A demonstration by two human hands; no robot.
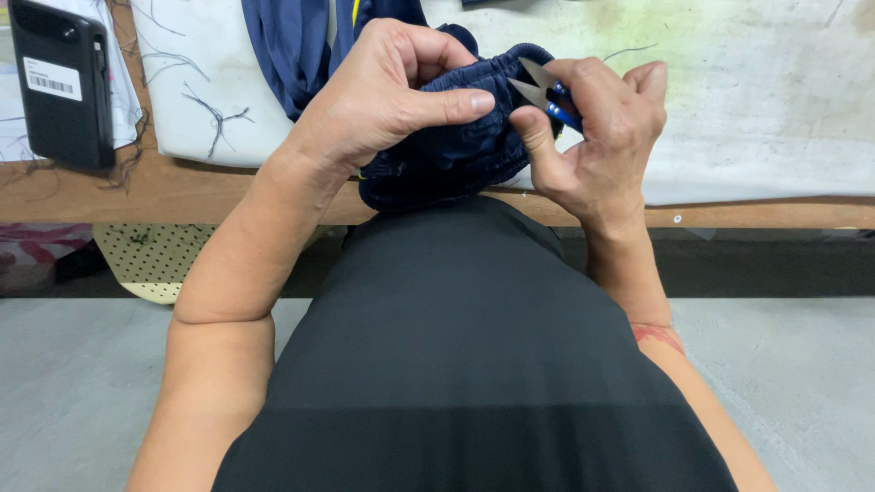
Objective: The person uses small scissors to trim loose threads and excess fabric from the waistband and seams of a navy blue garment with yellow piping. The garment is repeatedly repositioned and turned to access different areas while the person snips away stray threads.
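Note:
My left hand [387,91] grips the gathered waistband of a dark navy garment [451,155], thumb pressed along its top edge. My right hand [597,128] holds small blue-handled thread snips [544,91], their metal blades pointing left and touching the waistband just beside my left thumb. The garment hangs over the table's front edge, and more blue fabric [296,41] trails away behind my left hand.
A white cloth-covered worktop [766,100] with a wooden front edge [182,196] carries loose thread scraps [214,118]. A black phone-like device [62,82] stands at the far left. Below are my dark-clothed lap, a perforated cream panel [150,260] and grey floor.

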